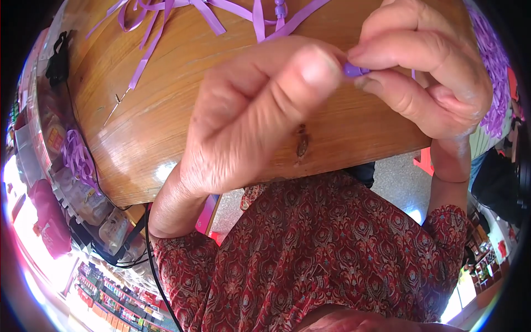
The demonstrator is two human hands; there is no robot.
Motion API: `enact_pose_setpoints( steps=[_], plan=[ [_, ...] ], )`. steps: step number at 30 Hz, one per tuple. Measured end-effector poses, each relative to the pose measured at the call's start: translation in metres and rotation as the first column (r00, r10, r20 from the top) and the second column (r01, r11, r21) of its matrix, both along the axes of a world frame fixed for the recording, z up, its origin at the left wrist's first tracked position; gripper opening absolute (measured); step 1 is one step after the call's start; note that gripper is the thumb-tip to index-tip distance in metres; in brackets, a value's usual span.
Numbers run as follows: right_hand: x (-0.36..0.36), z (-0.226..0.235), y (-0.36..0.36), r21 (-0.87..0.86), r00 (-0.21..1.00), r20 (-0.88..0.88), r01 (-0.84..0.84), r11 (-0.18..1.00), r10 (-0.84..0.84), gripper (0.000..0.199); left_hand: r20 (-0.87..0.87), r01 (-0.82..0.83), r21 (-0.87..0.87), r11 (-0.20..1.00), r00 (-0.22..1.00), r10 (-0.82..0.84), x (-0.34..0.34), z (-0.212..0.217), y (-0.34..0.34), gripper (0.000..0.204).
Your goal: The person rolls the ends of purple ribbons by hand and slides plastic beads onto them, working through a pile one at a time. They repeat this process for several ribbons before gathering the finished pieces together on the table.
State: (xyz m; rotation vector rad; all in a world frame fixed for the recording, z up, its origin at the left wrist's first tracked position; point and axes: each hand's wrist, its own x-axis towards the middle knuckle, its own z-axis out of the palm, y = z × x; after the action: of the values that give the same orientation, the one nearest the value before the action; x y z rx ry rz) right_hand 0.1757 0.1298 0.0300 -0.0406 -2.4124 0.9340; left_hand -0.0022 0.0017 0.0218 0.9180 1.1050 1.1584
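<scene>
Over the wooden table (pixel 332 122), my left hand (pixel 249 116) and my right hand (pixel 431 72) meet fingertip to fingertip. Between them is a small purple plastic clip (pixel 354 70), its ends partly covered by my fingers. My right thumb and forefinger pinch its right side, while my left thumb and fingers close on its left side. A bit of purple strap shows behind my right fingers. Beyond my hands lie flat purple lanyard straps (pixel 238 8), one with a similar purple plastic clip (pixel 280 10). A thin metal pin-like piece (pixel 118 100) lies at a strap's end.
A bundle of purple straps (pixel 489 66) hangs at the table's right edge. Another purple bundle (pixel 79 157) lies among plastic bags left of the table. A black cable (pixel 91 149) runs along the left edge. A pink bag (pixel 47 216) sits at far left.
</scene>
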Motion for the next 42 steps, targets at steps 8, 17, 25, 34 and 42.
enact_pose_setpoints(
  steps=[8, 17, 25, 34, 42],
  plan=[
    [-0.004, 0.007, -0.010, 0.126, 0.993, 0.074, 0.081, 0.989, -0.091, 0.031, 0.182, -0.129, -0.164, 0.978, 0.971, 0.158, -0.001, -0.009, 0.005, 0.021],
    [-0.011, 0.004, -0.014, 0.183, 0.980, 0.137, 0.117, 0.976, -0.144, 0.024, 0.138, -0.053, -0.173, 0.983, 0.987, 0.077, -0.007, -0.014, 0.008, 0.013],
    [-0.006, 0.006, -0.010, 0.031, 0.982, 0.167, 0.087, 0.996, -0.091, 0.034, 0.233, -0.082, -0.099, 0.992, 0.967, 0.103, -0.004, -0.015, 0.002, 0.015],
    [-0.003, 0.007, -0.002, 0.086, 0.978, 0.169, 0.108, 0.990, -0.122, 0.032, 0.213, -0.116, -0.070, 0.991, 0.969, 0.128, -0.001, -0.017, 0.004, 0.016],
    [-0.008, -0.002, -0.015, -0.070, 0.968, 0.137, 0.219, 0.973, -0.209, 0.031, 0.214, -0.147, 0.125, 0.981, 0.970, 0.118, 0.002, -0.029, 0.003, 0.017]
  ],
)
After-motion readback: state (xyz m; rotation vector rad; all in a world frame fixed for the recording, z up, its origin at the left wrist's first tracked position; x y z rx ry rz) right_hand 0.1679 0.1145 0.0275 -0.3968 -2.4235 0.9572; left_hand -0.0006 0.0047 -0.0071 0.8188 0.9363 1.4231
